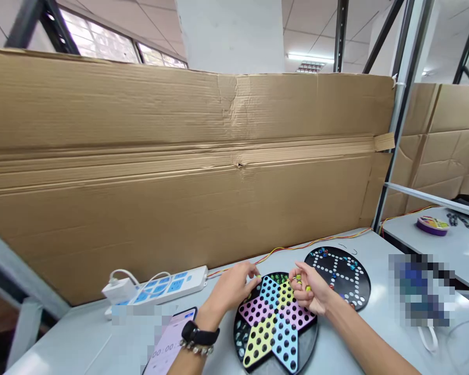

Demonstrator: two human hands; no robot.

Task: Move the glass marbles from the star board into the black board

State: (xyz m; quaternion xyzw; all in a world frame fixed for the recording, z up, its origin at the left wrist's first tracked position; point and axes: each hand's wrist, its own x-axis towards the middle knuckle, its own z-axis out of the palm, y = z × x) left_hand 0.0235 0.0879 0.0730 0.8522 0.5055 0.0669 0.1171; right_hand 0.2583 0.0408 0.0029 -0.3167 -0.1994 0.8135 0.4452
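Observation:
A round Chinese checkers board lies on the table, with a star of yellow, pink and blue points full of dark holes. Over its upper left edge is my left hand, thumb and fingertips closed on what looks like a small yellow-green marble. My right hand is at the board's upper right, palm turned up and fingers curled around several yellow-green marbles. Glassy marbles sit in the board's left side well, and dark green ones show in the well at the top.
A round black game board with white spots and a few blue and red pieces lies to the right. On the left are a white power strip and a phone showing a timer. Cardboard walls the back; a blurred-out object is at right.

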